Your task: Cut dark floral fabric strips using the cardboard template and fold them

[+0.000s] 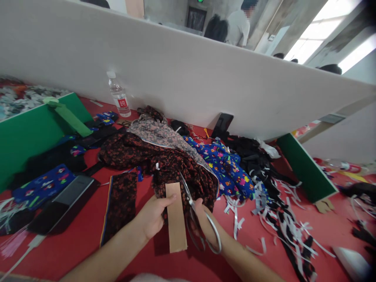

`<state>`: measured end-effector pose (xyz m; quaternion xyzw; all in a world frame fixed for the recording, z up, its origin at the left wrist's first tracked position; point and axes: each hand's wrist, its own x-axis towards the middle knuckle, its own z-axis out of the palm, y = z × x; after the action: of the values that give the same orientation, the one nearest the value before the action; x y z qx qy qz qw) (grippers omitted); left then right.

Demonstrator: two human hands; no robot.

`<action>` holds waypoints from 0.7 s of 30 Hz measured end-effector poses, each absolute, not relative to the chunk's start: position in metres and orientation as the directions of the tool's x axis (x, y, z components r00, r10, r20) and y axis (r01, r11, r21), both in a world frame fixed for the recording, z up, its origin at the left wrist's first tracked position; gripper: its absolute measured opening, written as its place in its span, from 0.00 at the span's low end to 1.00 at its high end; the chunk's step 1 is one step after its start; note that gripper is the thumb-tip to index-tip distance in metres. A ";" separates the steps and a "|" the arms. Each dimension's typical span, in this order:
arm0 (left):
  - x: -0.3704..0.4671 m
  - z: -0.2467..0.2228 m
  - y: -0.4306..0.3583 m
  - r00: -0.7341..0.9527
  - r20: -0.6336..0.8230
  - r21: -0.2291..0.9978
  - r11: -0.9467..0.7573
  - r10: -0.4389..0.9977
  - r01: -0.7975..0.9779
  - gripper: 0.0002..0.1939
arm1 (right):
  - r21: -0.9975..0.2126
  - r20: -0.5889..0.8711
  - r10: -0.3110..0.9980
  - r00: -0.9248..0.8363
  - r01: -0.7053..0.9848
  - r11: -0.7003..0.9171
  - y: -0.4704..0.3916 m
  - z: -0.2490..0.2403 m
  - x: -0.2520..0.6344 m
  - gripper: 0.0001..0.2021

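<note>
We had the left hand [154, 215] on the cardboard strip [176, 223], pinching its left edge: thumb flat on top, other fingers underneath and mostly hidden. Couldn't tell whether they also gripped cloth.

Right hand [203, 219] had the scissors [188, 197], fingers curled around the handles, thumb at the near end of the blades; exact finger placement in the loops unclear. Blades pointed away from us, just right of the strip, over the dark floral fabric [173, 162] bunched beyond both sets of fingertips.

Left of the left fingers: a flat floral piece [121, 203] with a striped edge, on the red table [80, 235]. Beyond and right of the right fingers: blue printed cloth [229, 168], then black cloth [248, 152]. White trimmings [289, 231] lay right of the right fingers. Well beyond the left fingers, we had a water bottle [119, 96] upright by the partition [176, 74].
</note>
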<state>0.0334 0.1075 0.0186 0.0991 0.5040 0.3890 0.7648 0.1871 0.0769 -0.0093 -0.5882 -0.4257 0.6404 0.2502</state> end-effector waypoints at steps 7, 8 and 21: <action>0.029 0.029 0.108 0.215 -0.707 0.540 0.710 0.674 -0.451 0.07 | -0.924 -0.382 0.789 -0.481 0.195 -0.328 0.094 0.012 0.226 0.34; 0.028 0.031 0.108 0.226 -0.706 0.539 0.716 0.671 -0.444 0.07 | -0.929 -0.369 0.765 -0.528 0.216 -0.299 0.098 0.016 0.234 0.33; 0.025 0.038 0.096 0.224 -0.717 0.539 0.728 0.660 -0.423 0.12 | -0.821 -0.428 0.442 -0.788 0.543 0.173 0.163 0.056 0.284 0.38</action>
<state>0.0250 0.0964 0.0383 0.1151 0.5154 0.3501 0.7737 0.2839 0.1635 0.0563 -0.3223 -0.7645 0.5565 -0.0455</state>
